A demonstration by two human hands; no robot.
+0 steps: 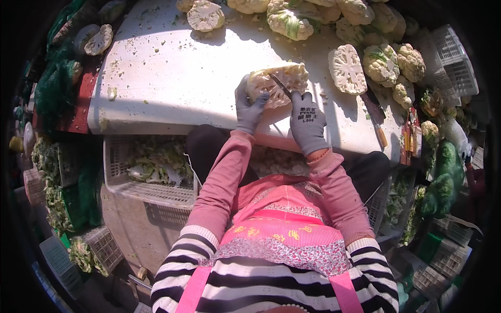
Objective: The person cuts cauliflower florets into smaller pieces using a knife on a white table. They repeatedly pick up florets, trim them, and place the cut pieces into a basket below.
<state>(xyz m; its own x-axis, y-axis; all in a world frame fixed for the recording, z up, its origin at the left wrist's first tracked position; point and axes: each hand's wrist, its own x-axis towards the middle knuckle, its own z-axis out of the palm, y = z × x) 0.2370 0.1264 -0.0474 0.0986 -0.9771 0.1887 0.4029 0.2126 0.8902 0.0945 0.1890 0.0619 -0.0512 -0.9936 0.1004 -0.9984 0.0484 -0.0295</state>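
Note:
My left hand (250,107), in a grey work glove, grips the left side of a cut cauliflower piece (287,78) over the near part of the white tabletop (168,78). The cut face with its branching stalks is turned towards me. In my right hand (308,119), gloved the same way, is a small knife (280,84). Its dark blade lies against the cauliflower's cut face, and my fingers hide the handle. To the right a halved cauliflower (347,69) rests cut side up. Another cut cauliflower (205,16) sits at the far edge.
Whole cauliflowers (289,21) are heaped at the back and right. A large wooden-handled knife (376,117) lies at the right. Below the table's left edge stands a plastic crate (150,187) with leaf trimmings (156,168). Green mesh bags (54,92) flank the table.

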